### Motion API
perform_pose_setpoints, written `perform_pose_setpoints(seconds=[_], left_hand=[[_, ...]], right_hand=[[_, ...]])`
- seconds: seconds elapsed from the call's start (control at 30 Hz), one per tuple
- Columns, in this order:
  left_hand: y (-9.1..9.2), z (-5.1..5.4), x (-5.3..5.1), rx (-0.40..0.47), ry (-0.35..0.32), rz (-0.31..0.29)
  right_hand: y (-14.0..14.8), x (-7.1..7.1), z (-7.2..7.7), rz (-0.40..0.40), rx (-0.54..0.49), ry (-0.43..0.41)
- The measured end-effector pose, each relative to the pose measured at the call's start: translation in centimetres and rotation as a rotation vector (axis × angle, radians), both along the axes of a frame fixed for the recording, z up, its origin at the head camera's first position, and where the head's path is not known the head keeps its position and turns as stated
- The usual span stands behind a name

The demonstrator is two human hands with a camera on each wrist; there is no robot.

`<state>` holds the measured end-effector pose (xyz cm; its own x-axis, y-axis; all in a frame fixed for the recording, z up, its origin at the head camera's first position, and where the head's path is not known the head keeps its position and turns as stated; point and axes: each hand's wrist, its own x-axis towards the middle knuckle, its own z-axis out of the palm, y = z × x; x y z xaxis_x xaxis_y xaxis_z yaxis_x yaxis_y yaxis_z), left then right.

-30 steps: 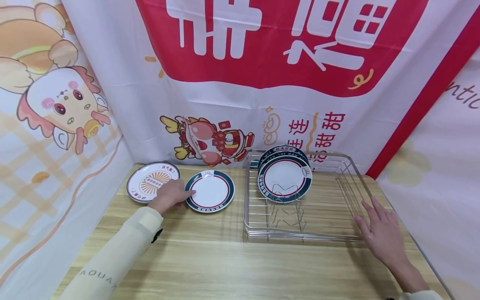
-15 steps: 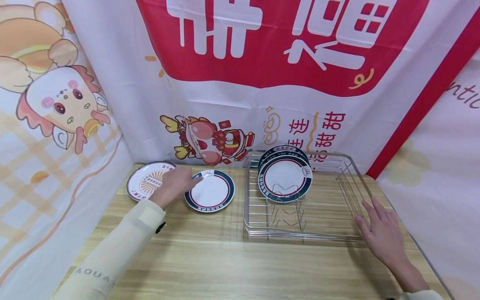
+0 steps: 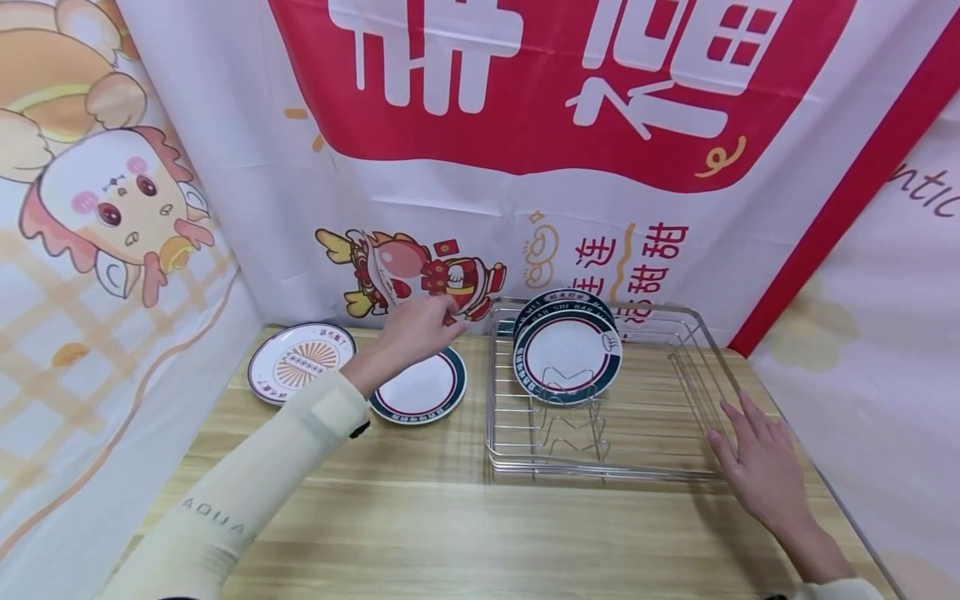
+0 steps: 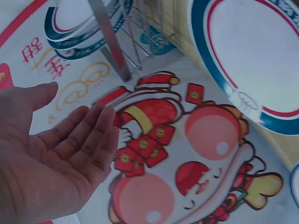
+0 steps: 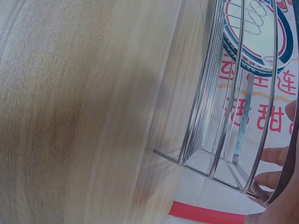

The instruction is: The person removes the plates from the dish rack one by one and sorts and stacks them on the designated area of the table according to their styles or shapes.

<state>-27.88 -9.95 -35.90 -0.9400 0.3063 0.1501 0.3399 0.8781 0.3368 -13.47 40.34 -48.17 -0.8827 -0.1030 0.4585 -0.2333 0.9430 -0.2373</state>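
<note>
My left hand (image 3: 422, 332) is in the air above the far edge of a green-rimmed white plate (image 3: 420, 387) that lies on the table. The left wrist view shows the palm of this hand (image 4: 70, 154) with nothing in it and its fingers loosely bent. Two more green-rimmed plates (image 3: 567, 354) stand tilted in the left part of a wire dish rack (image 3: 637, 467). My right hand (image 3: 765, 467) holds the rack's right rim. In the right wrist view its fingers (image 5: 272, 179) curl over that rim, partly hidden by the metal band.
A white plate with an orange sunburst (image 3: 292, 375) lies flat at the far left, beside the green-rimmed plate. The wooden table (image 3: 480, 533) ends at a printed cloth (image 3: 450, 192) at the back, with more cloth on both sides.
My left hand has lifted off the left rim of the lying green-rimmed plate and moved right and back, above its far edge. The plate stays put. The right hand stays on the rack.
</note>
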Motion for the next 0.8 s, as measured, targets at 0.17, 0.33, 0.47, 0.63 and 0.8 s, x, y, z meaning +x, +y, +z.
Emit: perform_pose_setpoints(seconds=[0.17, 0.33, 0.47, 0.63, 0.8], left_hand=[[2.3, 1.2, -0.5, 0.031, 0.001, -0.061], [4.6, 1.6, -1.2, 0.065, -0.027, -0.177], [6.2, 1.6, -1.7, 0.068, -0.024, -0.232], [8.0, 1.3, -2.1, 0.067, -0.037, -0.28], [9.6, 0.6, -2.6, 0.066, -0.048, -0.292]], right_hand=[[0.0, 0.0, 0.0, -0.002, -0.006, -0.012], [-0.1, 0.1, 0.1, -0.008, -0.012, -0.026], [-0.1, 0.1, 0.1, -0.004, -0.016, -0.02], [0.0, -0.1, 0.1, 0.005, -0.014, -0.013], [0.0, 0.0, 0.0, 0.004, -0.01, -0.014]])
